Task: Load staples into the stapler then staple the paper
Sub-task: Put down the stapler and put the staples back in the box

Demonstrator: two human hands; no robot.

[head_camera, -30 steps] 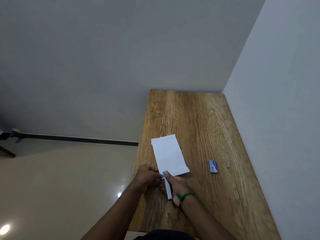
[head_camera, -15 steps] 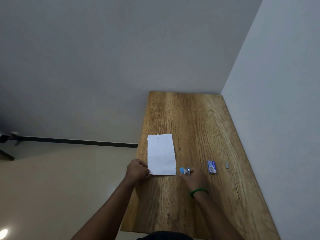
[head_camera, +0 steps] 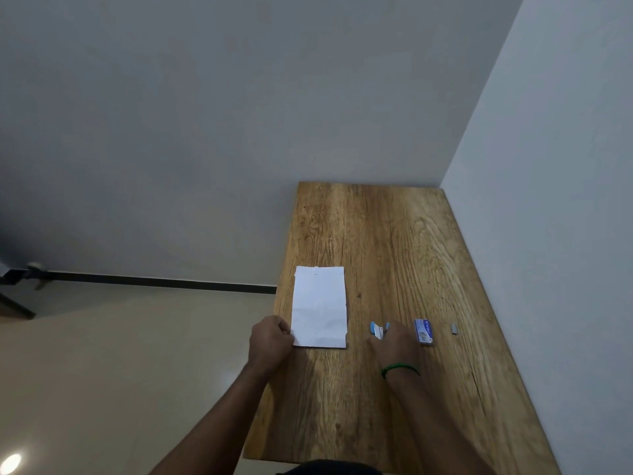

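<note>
White paper [head_camera: 319, 306] pinned by closed left hand [head_camera: 270, 341], lower centre, steadying it | right hand [head_camera: 394, 342] gripped blue stapler [head_camera: 377, 330] on surface [head_camera: 394, 234]

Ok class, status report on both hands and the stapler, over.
Left hand pinching paper corner. Right hand on stapler, on table. Nothing in the way.

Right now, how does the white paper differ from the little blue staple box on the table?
The white paper is far larger than the staple box. The paper is plain white and slightly creased; the staple box is blue with a printed label. The left hand holds the paper's near left corner, while the staple box lies untouched just right of the right hand. Both lie flat on the wooden table.
</note>
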